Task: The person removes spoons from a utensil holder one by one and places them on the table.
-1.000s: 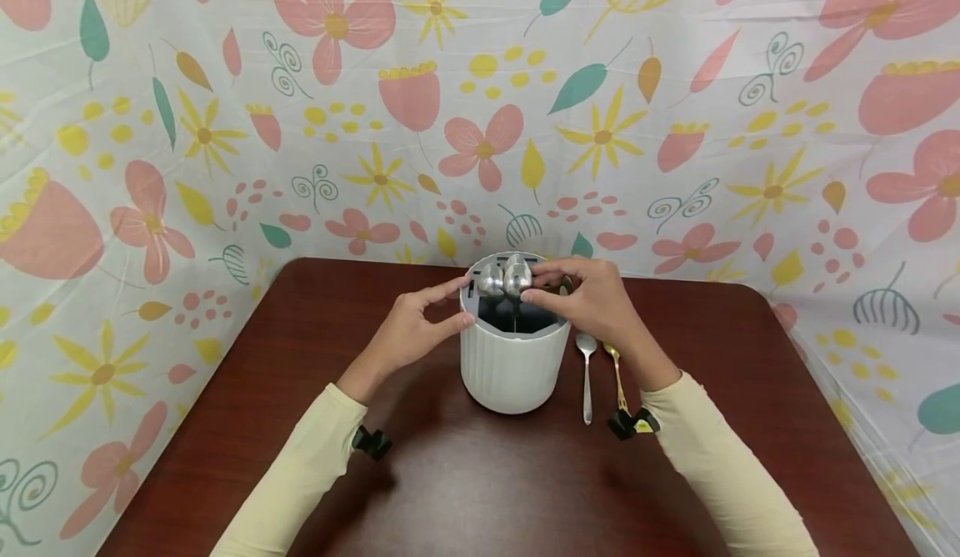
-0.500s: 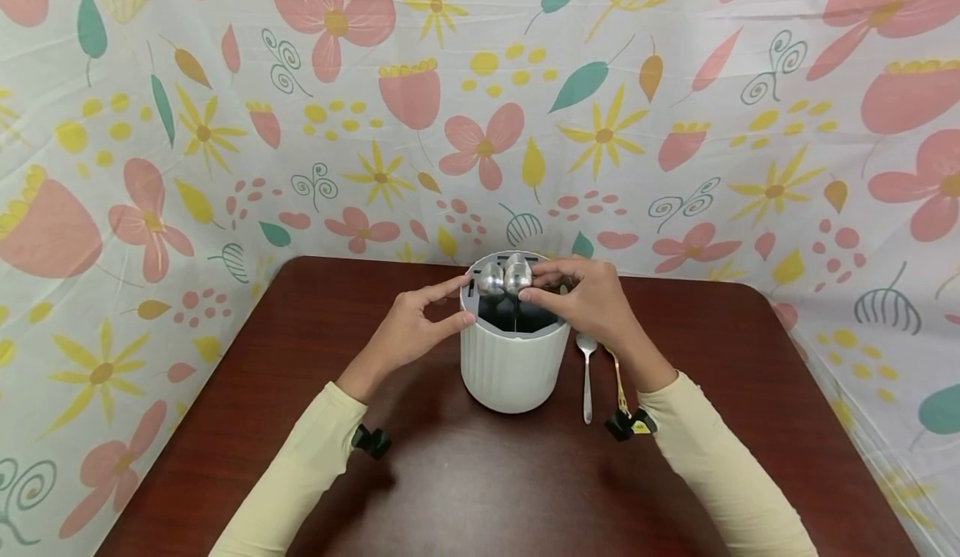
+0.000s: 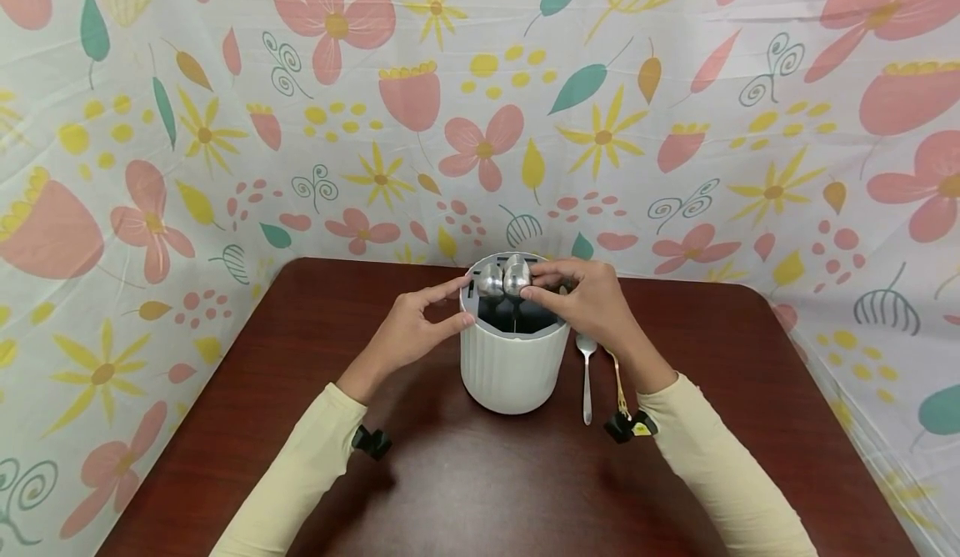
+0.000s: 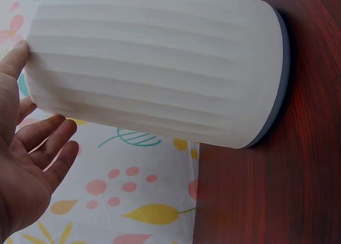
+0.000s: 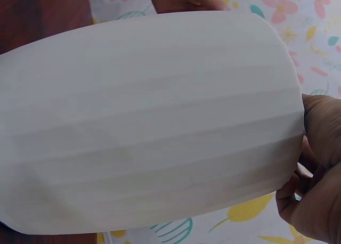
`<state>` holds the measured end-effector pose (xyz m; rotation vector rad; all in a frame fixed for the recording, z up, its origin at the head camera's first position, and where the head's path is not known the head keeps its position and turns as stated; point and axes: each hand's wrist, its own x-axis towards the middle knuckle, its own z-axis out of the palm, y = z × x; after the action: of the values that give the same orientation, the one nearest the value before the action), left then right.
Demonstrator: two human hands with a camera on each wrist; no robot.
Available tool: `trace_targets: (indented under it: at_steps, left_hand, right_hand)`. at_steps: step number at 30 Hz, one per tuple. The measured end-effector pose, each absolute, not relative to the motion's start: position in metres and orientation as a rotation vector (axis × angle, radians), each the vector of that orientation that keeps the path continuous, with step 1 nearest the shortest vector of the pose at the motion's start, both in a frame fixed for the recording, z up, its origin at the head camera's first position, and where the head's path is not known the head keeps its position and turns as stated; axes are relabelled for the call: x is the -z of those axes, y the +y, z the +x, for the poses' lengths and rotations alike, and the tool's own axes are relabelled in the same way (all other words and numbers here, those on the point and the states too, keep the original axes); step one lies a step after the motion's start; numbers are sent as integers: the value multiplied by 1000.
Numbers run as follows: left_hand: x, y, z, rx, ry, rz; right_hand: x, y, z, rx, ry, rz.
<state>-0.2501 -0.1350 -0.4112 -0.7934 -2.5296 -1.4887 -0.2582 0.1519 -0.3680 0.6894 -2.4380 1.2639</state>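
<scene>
A white ribbed utensil holder [image 3: 513, 378] with a dark, divided inside stands upright on the table. Metal spoons stand in it with their bowls up, a left spoon [image 3: 491, 280] and a right spoon [image 3: 517, 277] side by side above the rim. My right hand [image 3: 597, 303] pinches the right spoon by its bowl between thumb and fingers. On the holder's left side, my left hand [image 3: 408, 330] touches the rim with thumb and fingertips, its fingers fairly straight. In both wrist views the holder's wall [image 4: 160, 68] hides the spoons.
To the right of the holder a silver spoon [image 3: 587, 373] lies on the brown table [image 3: 480, 490]. Beside it is a gold-coloured utensil [image 3: 619, 382], partly covered by my right wrist. A floral cloth [image 3: 480, 123] hangs behind the table and at its sides.
</scene>
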Motion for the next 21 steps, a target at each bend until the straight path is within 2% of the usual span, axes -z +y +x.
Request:
trace_targets:
  at_steps: [21]
  left_hand:
    - [412,-136,-250,1478,-2540,-788]
  right_hand:
    - [373,149,-251,-1193,-2327,670]
